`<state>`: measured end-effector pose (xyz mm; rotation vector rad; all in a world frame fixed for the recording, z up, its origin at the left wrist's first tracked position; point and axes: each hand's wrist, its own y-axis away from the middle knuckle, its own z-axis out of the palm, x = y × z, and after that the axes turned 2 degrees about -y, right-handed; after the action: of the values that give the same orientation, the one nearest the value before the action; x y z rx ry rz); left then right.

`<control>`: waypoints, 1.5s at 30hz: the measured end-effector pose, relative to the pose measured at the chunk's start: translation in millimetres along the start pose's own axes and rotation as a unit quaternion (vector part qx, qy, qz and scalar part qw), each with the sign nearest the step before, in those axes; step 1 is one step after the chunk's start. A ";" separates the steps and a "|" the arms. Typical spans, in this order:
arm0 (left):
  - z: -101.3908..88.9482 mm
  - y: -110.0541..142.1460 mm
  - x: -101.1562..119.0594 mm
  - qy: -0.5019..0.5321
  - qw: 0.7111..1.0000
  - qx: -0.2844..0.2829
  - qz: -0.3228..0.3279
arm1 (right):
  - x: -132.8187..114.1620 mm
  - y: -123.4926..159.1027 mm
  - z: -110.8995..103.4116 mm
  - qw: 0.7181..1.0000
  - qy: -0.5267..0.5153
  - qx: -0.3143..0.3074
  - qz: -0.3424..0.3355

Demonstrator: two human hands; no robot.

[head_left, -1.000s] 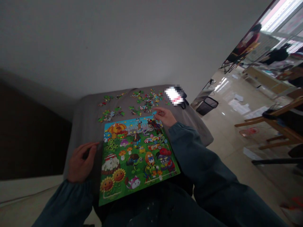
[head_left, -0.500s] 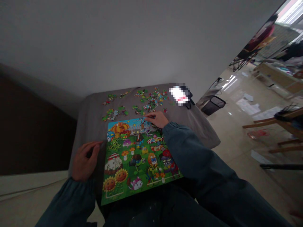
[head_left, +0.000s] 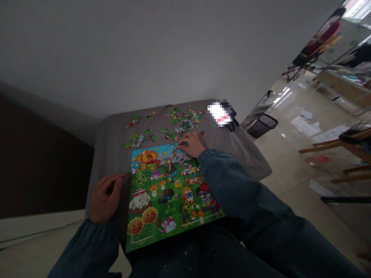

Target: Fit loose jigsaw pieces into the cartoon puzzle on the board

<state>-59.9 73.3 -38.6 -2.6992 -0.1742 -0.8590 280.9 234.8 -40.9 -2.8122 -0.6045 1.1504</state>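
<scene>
A square puzzle board (head_left: 162, 208) printed with cartoon plants and zombies lies tilted before me, its near edge over my lap. My right hand (head_left: 193, 144) is at the board's top edge, thumb and index finger pinched on a small jigsaw piece mostly hidden by the fingertips. To the left of the board, my left hand (head_left: 106, 197) rests loosely on the grey cloth, fingers stretched towards the board's edge, thumb apart, nothing held. Beyond the board, loose jigsaw pieces (head_left: 189, 119) lie in a scattered heap, with a smaller cluster of pieces (head_left: 136, 140) on the left.
The grey cloth-covered surface (head_left: 237, 154) meets a wall (head_left: 162, 58) at the back. A blurred-out bright object (head_left: 219, 114) lies at its back right corner with something dark beside it. On the floor at right stand a dark bin (head_left: 262, 125) and a wooden chair (head_left: 348, 143).
My right hand has shifted slightly along the board's top edge, its fingers curling more. My left hand has stayed in place. The view has moved slightly.
</scene>
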 end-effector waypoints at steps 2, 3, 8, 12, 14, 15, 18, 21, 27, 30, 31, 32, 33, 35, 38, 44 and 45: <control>0.4 -0.1 -1.2 0.001 1.000 0.000 0.003 | -0.7 1.0 -0.6 0.999 0.050 0.001 0.012; 0.7 -0.2 -1.9 0.002 1.000 -0.002 0.006 | -1.3 1.5 -0.8 0.997 0.072 0.000 0.019; 0.9 -0.6 -2.2 -0.002 1.000 -0.004 0.005 | -4.5 2.4 -1.2 0.994 0.103 -0.014 0.036; -0.1 -0.5 0.6 -0.005 1.000 -0.008 0.006 | -4.4 -1.4 -3.9 0.993 0.112 -0.026 0.026; -0.4 -0.3 1.6 -0.006 1.000 -0.002 0.007 | -3.9 -4.5 -6.5 0.992 0.116 -0.037 0.020; -0.4 -0.2 1.9 -0.006 1.000 0.000 0.007 | -3.6 -6.0 -7.8 0.992 0.117 -0.040 0.019; -0.8 0.4 2.4 -0.006 1.000 0.002 0.008 | -3.1 -9.6 -10.8 0.992 0.119 -0.040 0.024; -1.5 0.9 2.7 -0.013 1.000 -0.004 0.002 | -2.8 -10.5 -11.2 0.992 0.119 -0.037 0.021; -2.3 0.5 2.5 -0.011 1.000 -0.015 -0.001 | -3.1 -4.9 -10.5 0.994 0.096 -0.042 -0.037; -2.7 0.3 2.9 -0.009 1.000 -0.013 0.001 | -3.3 -0.7 -12.7 0.991 0.076 -0.072 -0.083; -2.9 0.3 3.0 -0.008 1.000 -0.016 0.000 | -3.1 0.4 -13.6 0.989 0.074 -0.084 -0.097; -2.9 0.3 3.0 -0.007 1.000 -0.019 -0.002 | -2.8 1.4 -14.3 0.987 0.076 -0.094 -0.106; -2.9 0.3 2.8 -0.007 1.000 -0.021 -0.003 | -2.3 2.2 -14.7 0.985 0.080 -0.101 -0.112; -2.5 0.3 1.8 -0.008 1.000 -0.020 -0.003 | -1.1 3.3 -14.7 0.982 0.094 -0.113 -0.115; -1.4 0.5 -0.5 -0.009 1.000 -0.016 0.003 | -0.1 4.3 -13.5 0.979 0.113 -0.124 -0.114; -1.0 0.4 0.6 -0.012 1.000 -0.014 0.002 | -2.5 6.8 -13.2 0.973 0.149 -0.129 -0.119; -1.1 0.4 1.2 -0.012 1.000 -0.014 0.001 | -3.4 7.6 -13.7 0.971 0.157 -0.131 -0.123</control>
<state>-59.4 72.6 -37.2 -2.7358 -0.1652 -0.8348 290.6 228.0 -30.2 -2.9252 -1.1017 0.6056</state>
